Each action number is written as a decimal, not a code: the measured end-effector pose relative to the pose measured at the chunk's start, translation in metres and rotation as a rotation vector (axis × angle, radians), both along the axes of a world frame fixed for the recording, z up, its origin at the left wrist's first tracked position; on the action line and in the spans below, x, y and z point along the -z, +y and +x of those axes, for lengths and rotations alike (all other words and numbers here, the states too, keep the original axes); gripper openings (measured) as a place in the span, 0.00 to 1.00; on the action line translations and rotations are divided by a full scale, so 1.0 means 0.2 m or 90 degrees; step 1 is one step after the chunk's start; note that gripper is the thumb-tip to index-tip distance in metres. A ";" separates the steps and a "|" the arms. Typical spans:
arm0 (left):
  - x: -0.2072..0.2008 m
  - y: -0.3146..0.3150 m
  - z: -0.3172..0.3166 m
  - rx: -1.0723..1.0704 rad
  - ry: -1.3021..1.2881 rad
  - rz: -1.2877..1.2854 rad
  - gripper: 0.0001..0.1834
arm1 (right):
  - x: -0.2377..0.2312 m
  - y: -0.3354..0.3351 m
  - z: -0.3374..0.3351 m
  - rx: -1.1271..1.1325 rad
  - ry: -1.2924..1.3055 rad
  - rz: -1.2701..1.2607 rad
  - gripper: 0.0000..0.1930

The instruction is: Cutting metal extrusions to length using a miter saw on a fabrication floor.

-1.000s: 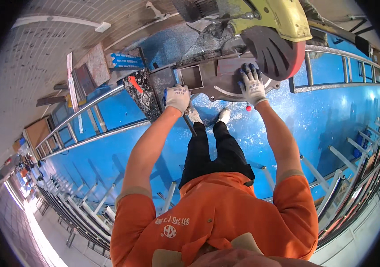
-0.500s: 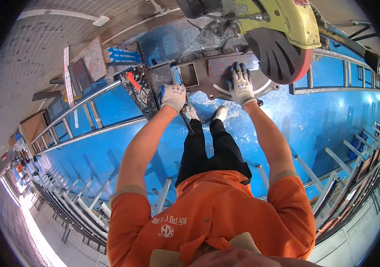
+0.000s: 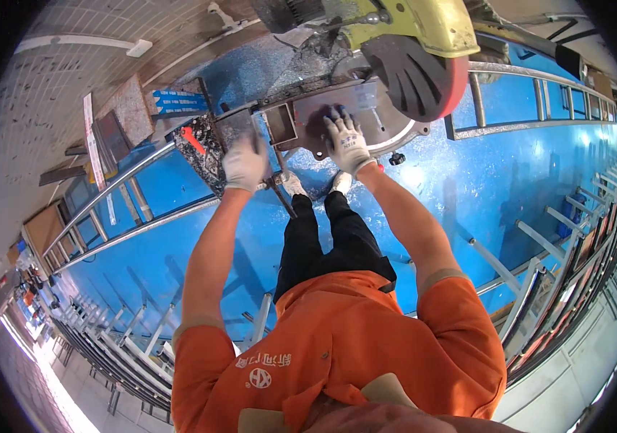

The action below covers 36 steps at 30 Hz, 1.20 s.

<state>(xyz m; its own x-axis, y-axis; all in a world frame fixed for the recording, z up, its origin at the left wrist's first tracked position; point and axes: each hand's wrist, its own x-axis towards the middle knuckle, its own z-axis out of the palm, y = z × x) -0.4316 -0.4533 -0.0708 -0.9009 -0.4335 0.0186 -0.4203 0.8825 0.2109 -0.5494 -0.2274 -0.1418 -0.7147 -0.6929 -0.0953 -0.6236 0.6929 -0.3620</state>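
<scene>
My right hand point(image 3: 348, 142), in a whitish glove with dark fingertips, lies with fingers spread at the near edge of a flat grey metal piece point(image 3: 360, 96). This piece rests on the dark bed of a cut-off saw point(image 3: 383, 130), left of the blade guard point(image 3: 411, 79). My left hand point(image 3: 245, 162), gloved too, is over a dark plate at the saw bed's left end. Motion smears its fingers, so I cannot see whether it holds anything. Between my hands sits an open rectangular metal frame point(image 3: 279, 124). The saw's yellow-green housing point(image 3: 442, 25) stands beyond.
A red lever point(image 3: 193, 140) sits on a speckled dark block at the left. Ladder-like metal rails extend left point(image 3: 131, 231) and right point(image 3: 532, 124) of the saw. Metal strips point(image 3: 112, 137) lean at the far left. Racks with projecting bars point(image 3: 496, 263) stand behind me on the blue floor.
The whole view has shifted. My right hand and the grey metal piece have moved left along the saw bed. My left hand has moved slightly left and is now blurred.
</scene>
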 end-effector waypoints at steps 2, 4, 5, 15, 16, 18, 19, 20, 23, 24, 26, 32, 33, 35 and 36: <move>0.01 -0.14 0.05 -0.270 0.108 0.133 0.17 | -0.05 0.02 0.04 -0.011 -0.021 -0.045 0.30; 0.08 -0.23 0.08 -0.387 0.126 0.164 0.18 | -0.14 0.05 0.12 -0.025 -0.044 -0.070 0.30; 0.11 -0.25 0.08 -0.481 0.109 0.118 0.18 | -0.16 0.08 0.14 -0.009 -0.087 -0.091 0.29; 0.13 -0.16 0.23 -0.477 0.160 0.074 0.19 | -0.35 0.49 0.23 0.059 -0.147 -0.131 0.17; 0.15 -0.16 0.25 -0.456 0.151 0.043 0.18 | -0.36 0.50 0.22 0.067 -0.152 -0.129 0.17; 0.16 -0.17 0.25 -0.461 0.175 -0.018 0.19 | -0.38 0.52 0.21 0.068 -0.138 -0.121 0.15; 0.14 -0.19 0.24 -0.440 0.195 -0.018 0.21 | -0.42 0.52 0.21 0.085 -0.128 -0.106 0.15; 0.11 -0.20 0.25 -0.472 0.187 0.019 0.23 | -0.44 0.51 0.21 0.074 -0.114 -0.135 0.14; 0.14 -0.25 0.30 -0.560 0.218 -0.056 0.26 | -0.67 0.52 0.21 0.068 -0.103 -0.182 0.14; 0.14 -0.22 0.27 -0.554 0.223 -0.039 0.26 | -0.79 0.51 0.18 0.074 -0.113 -0.209 0.14; 0.10 -0.13 0.25 -0.444 0.258 -0.244 0.28 | -1.09 0.52 0.11 0.087 -0.132 -0.266 0.14; -0.05 0.50 -0.22 0.289 0.190 0.010 0.25 | -2.13 0.36 -0.51 -0.148 0.573 -0.097 0.20; 0.00 0.56 -0.32 0.330 0.152 -0.031 0.24 | -2.22 0.29 -0.64 -0.140 0.612 0.025 0.20; 0.27 0.59 -0.49 0.349 0.136 -0.078 0.24 | -2.27 0.16 -0.89 -0.125 0.393 0.204 0.15; 0.40 0.61 -0.56 0.372 0.114 -0.115 0.25 | -2.26 0.13 -0.99 -0.057 0.201 0.343 0.16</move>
